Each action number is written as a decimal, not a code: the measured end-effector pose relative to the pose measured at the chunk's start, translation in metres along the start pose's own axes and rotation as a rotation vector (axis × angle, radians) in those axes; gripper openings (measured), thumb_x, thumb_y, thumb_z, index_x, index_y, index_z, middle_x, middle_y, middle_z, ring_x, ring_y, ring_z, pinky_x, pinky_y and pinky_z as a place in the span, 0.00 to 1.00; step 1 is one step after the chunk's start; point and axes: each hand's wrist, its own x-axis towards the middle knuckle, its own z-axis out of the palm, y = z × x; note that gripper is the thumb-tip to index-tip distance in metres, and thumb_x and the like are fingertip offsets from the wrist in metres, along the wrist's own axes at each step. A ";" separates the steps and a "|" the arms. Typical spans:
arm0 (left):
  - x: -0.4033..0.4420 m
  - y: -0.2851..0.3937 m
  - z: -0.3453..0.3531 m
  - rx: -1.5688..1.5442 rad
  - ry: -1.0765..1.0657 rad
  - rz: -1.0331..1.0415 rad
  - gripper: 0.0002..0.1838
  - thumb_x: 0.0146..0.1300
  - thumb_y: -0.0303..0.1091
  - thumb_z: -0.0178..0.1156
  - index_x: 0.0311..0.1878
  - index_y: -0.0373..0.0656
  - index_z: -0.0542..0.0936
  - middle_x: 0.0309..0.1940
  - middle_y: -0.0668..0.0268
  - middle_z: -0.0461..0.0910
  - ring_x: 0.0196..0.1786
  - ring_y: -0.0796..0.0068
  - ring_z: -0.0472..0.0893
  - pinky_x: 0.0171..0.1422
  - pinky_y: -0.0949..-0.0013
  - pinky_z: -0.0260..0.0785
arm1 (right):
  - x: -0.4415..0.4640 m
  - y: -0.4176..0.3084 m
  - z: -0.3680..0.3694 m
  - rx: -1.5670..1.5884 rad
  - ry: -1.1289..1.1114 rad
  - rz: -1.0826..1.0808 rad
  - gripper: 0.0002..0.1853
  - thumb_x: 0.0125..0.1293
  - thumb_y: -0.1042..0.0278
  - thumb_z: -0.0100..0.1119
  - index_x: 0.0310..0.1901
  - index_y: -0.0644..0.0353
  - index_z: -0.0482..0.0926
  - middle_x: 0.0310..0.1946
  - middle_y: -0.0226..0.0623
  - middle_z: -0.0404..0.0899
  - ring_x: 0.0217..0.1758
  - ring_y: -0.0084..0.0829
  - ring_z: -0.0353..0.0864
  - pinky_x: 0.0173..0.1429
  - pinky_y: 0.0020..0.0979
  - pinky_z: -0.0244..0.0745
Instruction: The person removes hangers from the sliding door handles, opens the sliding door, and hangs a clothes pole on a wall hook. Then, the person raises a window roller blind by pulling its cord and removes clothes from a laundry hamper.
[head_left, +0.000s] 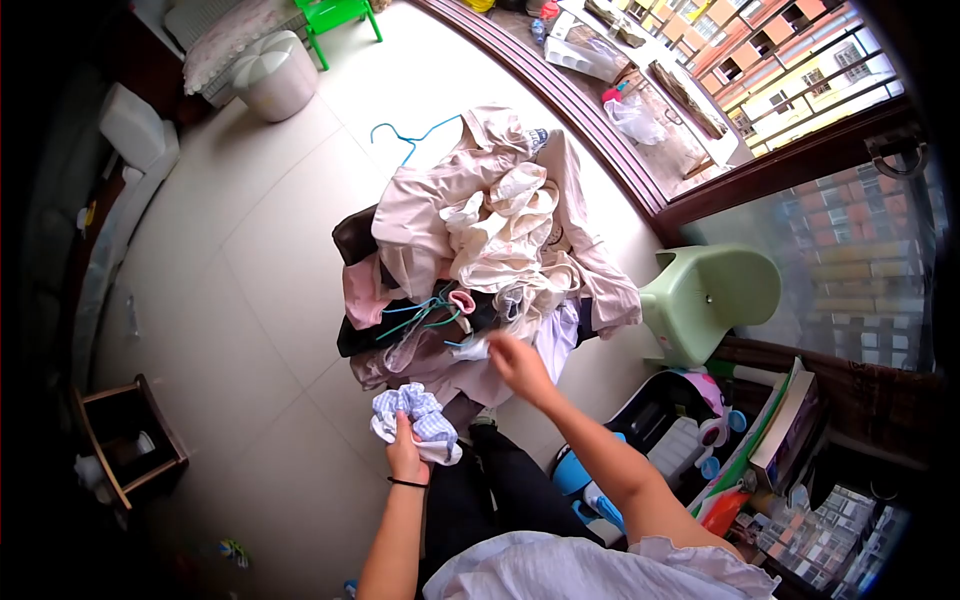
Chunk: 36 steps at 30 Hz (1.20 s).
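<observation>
A large heap of clothes (420, 225) in beige, pink, black and lilac lies in front of me, with several blue and green hangers (415, 318) among it. Crumpled blue-and-white checked cloth (418, 412) is bunched in my left hand (405, 455), whose fingers are closed round it, just left of my knees. My right hand (515, 362) is over the near right edge of the heap, beside a small whitish item (470, 349). Its fingers are bent together; whether they grip that item is too small to tell. A blue hanger (412, 140) sticks out at the heap's far left.
To the right stand a green plastic chair (705, 300) and a bin of toys (670, 430) beside upright books (785, 430). A round pouf (275, 78) and green chair (338, 14) are at the far left. A wooden stand (130, 440) is left; the balcony door track (590, 120) runs behind.
</observation>
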 end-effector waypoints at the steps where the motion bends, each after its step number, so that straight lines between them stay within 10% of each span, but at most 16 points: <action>1: -0.002 0.000 -0.002 -0.002 0.006 0.003 0.16 0.63 0.46 0.57 0.22 0.50 0.70 0.17 0.76 0.64 0.22 0.85 0.64 0.28 0.77 0.57 | 0.018 -0.006 -0.002 0.076 0.070 0.015 0.18 0.54 0.70 0.59 0.48 0.59 0.72 0.39 0.42 0.76 0.42 0.42 0.76 0.44 0.36 0.72; 5: -0.007 -0.010 -0.010 0.040 -0.017 -0.050 0.13 0.63 0.43 0.57 0.26 0.49 0.71 0.18 0.77 0.65 0.23 0.86 0.64 0.29 0.79 0.57 | 0.071 0.002 0.014 -0.239 0.115 -0.302 0.28 0.48 0.73 0.63 0.54 0.57 0.67 0.52 0.42 0.68 0.54 0.44 0.69 0.54 0.35 0.67; 7: -0.010 -0.014 -0.010 0.056 -0.021 -0.073 0.12 0.63 0.43 0.57 0.26 0.49 0.71 0.18 0.77 0.65 0.23 0.86 0.65 0.30 0.79 0.57 | 0.087 0.017 0.017 -0.258 0.075 -0.444 0.18 0.51 0.70 0.60 0.46 0.58 0.75 0.41 0.38 0.76 0.46 0.42 0.75 0.49 0.35 0.70; 11: -0.016 -0.012 -0.015 0.022 -0.054 -0.050 0.11 0.62 0.42 0.57 0.27 0.49 0.72 0.18 0.77 0.66 0.23 0.85 0.66 0.29 0.79 0.58 | 0.092 0.087 0.003 0.477 0.158 0.271 0.06 0.59 0.69 0.53 0.38 0.58 0.76 0.33 0.36 0.78 0.37 0.28 0.78 0.45 0.30 0.72; 19: -0.011 -0.013 -0.042 -0.041 -0.002 -0.084 0.08 0.62 0.40 0.58 0.30 0.50 0.72 0.19 0.78 0.66 0.22 0.86 0.66 0.28 0.79 0.59 | 0.055 0.077 -0.087 1.305 0.532 0.349 0.12 0.59 0.62 0.49 0.36 0.62 0.73 0.33 0.39 0.79 0.42 0.37 0.79 0.54 0.39 0.72; 22: -0.009 -0.016 -0.048 -0.011 -0.045 -0.082 0.07 0.61 0.36 0.58 0.32 0.47 0.73 0.22 0.76 0.71 0.25 0.84 0.70 0.32 0.78 0.64 | 0.050 0.027 -0.098 1.288 0.524 0.305 0.13 0.58 0.62 0.50 0.35 0.65 0.72 0.32 0.41 0.79 0.42 0.37 0.79 0.53 0.37 0.72; 27: -0.020 -0.008 -0.015 0.174 -0.299 0.104 0.15 0.57 0.27 0.62 0.48 0.39 0.74 0.39 0.68 0.79 0.43 0.78 0.77 0.50 0.73 0.68 | 0.018 -0.030 -0.048 0.344 -0.291 0.261 0.09 0.58 0.66 0.55 0.33 0.65 0.76 0.27 0.38 0.77 0.31 0.29 0.77 0.38 0.29 0.72; 29: -0.028 -0.010 0.003 0.292 -0.443 0.087 0.18 0.55 0.26 0.63 0.50 0.39 0.74 0.43 0.69 0.77 0.45 0.79 0.75 0.51 0.73 0.67 | -0.017 -0.025 0.014 -0.026 -0.411 -0.332 0.10 0.57 0.64 0.58 0.35 0.62 0.78 0.25 0.38 0.76 0.27 0.22 0.76 0.34 0.29 0.71; 30: -0.030 -0.014 0.009 0.279 -0.509 0.125 0.19 0.54 0.25 0.64 0.51 0.40 0.73 0.44 0.70 0.75 0.46 0.79 0.74 0.52 0.73 0.67 | -0.027 -0.057 0.016 0.108 -0.603 0.135 0.13 0.59 0.61 0.58 0.37 0.64 0.77 0.24 0.35 0.75 0.27 0.21 0.74 0.34 0.29 0.71; 33: -0.024 -0.021 0.002 0.296 -0.426 0.099 0.18 0.55 0.22 0.61 0.51 0.39 0.73 0.43 0.69 0.76 0.46 0.78 0.76 0.50 0.73 0.68 | -0.020 -0.048 0.020 0.163 -0.675 0.089 0.16 0.63 0.59 0.55 0.44 0.63 0.76 0.27 0.31 0.77 0.30 0.19 0.75 0.36 0.26 0.72; 36: -0.019 -0.026 -0.015 0.141 -0.374 -0.029 0.15 0.57 0.22 0.59 0.49 0.40 0.72 0.36 0.64 0.78 0.38 0.71 0.80 0.45 0.69 0.72 | 0.017 -0.008 0.020 0.109 -0.115 -0.005 0.14 0.61 0.67 0.57 0.47 0.62 0.73 0.38 0.35 0.77 0.38 0.25 0.76 0.43 0.26 0.72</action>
